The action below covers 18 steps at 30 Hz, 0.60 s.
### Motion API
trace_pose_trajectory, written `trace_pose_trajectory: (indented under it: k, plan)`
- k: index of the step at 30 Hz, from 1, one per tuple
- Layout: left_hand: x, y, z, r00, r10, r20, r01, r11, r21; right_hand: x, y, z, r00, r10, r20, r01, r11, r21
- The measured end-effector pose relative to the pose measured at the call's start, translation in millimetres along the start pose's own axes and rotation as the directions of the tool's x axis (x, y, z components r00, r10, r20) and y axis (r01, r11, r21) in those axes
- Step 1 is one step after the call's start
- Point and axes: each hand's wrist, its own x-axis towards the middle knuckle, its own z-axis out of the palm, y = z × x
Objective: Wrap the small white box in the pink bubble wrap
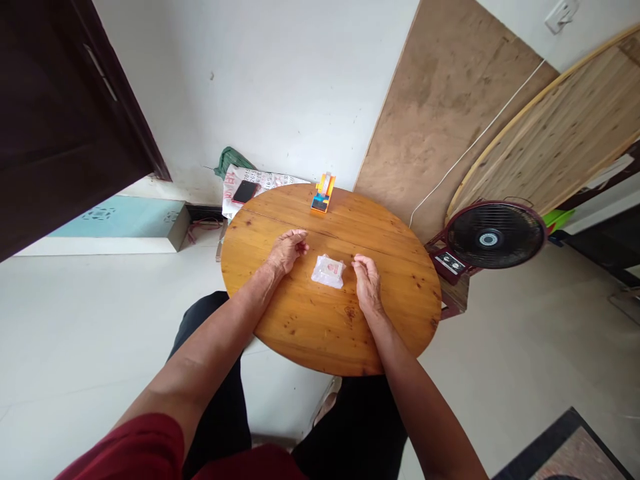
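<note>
A small packet wrapped in clear plastic bubble wrap [329, 271], with red print showing through, lies flat on the round wooden table [305, 333]. To its left my left hand [289, 251] rests at the tabletop, its fingers loosely bent and nothing visible in them. On the other side, my right hand [367, 280] is close to the packet's right edge but apart from it. Its fingers are half curled, with no object seen between them. An orange tape dispenser [323, 193] with a roll of tape stands near the table's far edge.
A dark phone [245, 191] lies on a printed white sack [270, 177] behind the table at left. A fan [493, 235] stands at the right, near a leaning round wooden board [560, 133]. A dark door [60, 113] is at upper left.
</note>
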Motion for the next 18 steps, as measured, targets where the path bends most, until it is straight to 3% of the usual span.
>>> trace_pose_trajectory:
  k: [6,12,18]
  plan:
    - [-6.6,1.1,5.6,0.997,-0.006,0.071,0.001,0.997,0.072,-2.9,-8.0,-2.1,0.998,-0.035,0.053,0.039,0.996,-0.076]
    - [-21.1,-3.8,14.7,0.961,-0.044,0.274,-0.031,0.964,0.264,-11.0,-30.1,-5.9,0.940,-0.123,0.318,0.161,0.982,-0.098]
    - [-20.6,-8.5,11.9,0.924,-0.085,0.372,-0.049,0.941,0.336,-11.4,-30.6,-2.7,0.899,-0.101,0.427,0.191,0.967,-0.171]
